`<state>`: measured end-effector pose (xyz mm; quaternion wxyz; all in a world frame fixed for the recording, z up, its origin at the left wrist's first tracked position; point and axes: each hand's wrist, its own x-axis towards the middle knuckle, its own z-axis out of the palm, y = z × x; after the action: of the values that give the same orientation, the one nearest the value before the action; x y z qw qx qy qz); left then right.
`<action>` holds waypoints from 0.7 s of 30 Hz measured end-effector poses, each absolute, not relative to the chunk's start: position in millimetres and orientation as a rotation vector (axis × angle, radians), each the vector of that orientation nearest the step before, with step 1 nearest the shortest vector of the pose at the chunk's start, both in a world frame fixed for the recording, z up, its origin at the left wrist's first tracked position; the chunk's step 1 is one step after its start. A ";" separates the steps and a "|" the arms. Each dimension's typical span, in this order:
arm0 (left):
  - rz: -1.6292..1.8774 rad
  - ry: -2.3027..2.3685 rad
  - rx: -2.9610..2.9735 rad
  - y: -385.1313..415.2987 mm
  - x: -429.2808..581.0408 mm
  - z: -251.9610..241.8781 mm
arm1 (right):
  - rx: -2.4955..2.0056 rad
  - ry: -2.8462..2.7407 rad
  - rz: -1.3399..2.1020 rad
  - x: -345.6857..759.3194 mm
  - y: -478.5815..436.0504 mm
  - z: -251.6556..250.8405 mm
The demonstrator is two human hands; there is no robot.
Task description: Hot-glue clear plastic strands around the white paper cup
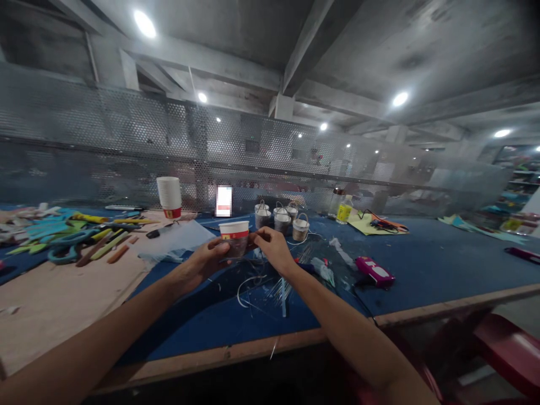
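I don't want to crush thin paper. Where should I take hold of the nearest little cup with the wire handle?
Take the nearest handled cup by its wire handle, coming straight down from above: the loop arches upright over the open rim, and the other cups crowd its left side. The right hand, now on the paper cup, is closer.

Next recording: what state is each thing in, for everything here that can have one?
paper cup: upright, held above the table by both hands.
left hand: closed around the cup's side.
right hand: fingertips pinching the cup's other side.
stack of cups: nested, standing on the table.
handled cups: upright, wire handles raised.
bottle: upright.
pink tool: lying on the table.
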<state>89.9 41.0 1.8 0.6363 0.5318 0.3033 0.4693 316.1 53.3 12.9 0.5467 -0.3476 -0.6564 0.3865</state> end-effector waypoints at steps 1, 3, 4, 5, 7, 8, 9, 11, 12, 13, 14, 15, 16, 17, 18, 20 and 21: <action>1.104 0.715 1.196 40.7 90.7 2.5 | -0.837 -1.550 0.898 316.5 53.7 12.7; 1.147 0.743 1.167 38.8 92.8 4.8 | -0.876 -1.551 0.845 317.7 54.0 12.6; 1.153 0.741 1.162 37.6 94.0 6.0 | -0.896 -1.558 0.818 318.2 53.8 12.6; 1.153 0.730 1.165 36.3 95.0 7.2 | -0.911 -1.566 0.793 318.6 53.3 12.8; 1.151 0.700 1.182 34.3 96.8 8.8 | -0.922 -1.587 0.767 318.6 51.6 13.1; 1.150 0.687 1.194 33.7 97.4 9.2 | -0.922 -1.597 0.763 318.3 50.4 13.2; 1.148 0.679 1.206 33.3 97.9 9.1 | -0.923 -1.605 0.762 317.7 49.1 13.3; 1.136 0.678 1.231 33.1 98.8 8.3 | -0.923 -1.623 0.765 316.2 46.5 13.3; 1.135 0.687 1.242 33.1 99.3 7.8 | -0.924 -1.630 0.764 315.4 45.2 13.1; 1.137 0.707 1.252 33.1 99.7 7.3 | -0.924 -1.639 0.756 314.7 44.2 12.9; 1.143 0.735 1.260 33.1 100.2 7.0 | -0.923 -1.650 0.746 314.1 43.3 12.5; 1.150 0.772 1.265 33.0 100.7 7.0 | -0.921 -1.660 0.735 313.6 42.8 12.1; 1.153 0.806 1.271 33.0 101.1 7.1 | -0.918 -1.667 0.725 313.3 42.5 11.6; 1.153 0.833 1.275 33.0 101.5 7.3 | -0.917 -1.672 0.720 313.0 42.6 11.1; 1.145 0.847 1.279 33.2 101.7 7.6 | -0.916 -1.676 0.718 312.9 42.9 10.6; 1.131 0.839 1.286 33.8 102.1 7.9 | -0.918 -1.675 0.709 313.1 43.9 9.8; 1.128 0.823 1.286 34.1 102.2 7.9 | -0.918 -1.676 0.702 313.2 44.5 9.6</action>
<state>102.2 34.1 7.9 0.5823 0.5508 0.3526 0.4829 313.2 44.5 9.6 0.5253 -0.3839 -0.7005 0.2933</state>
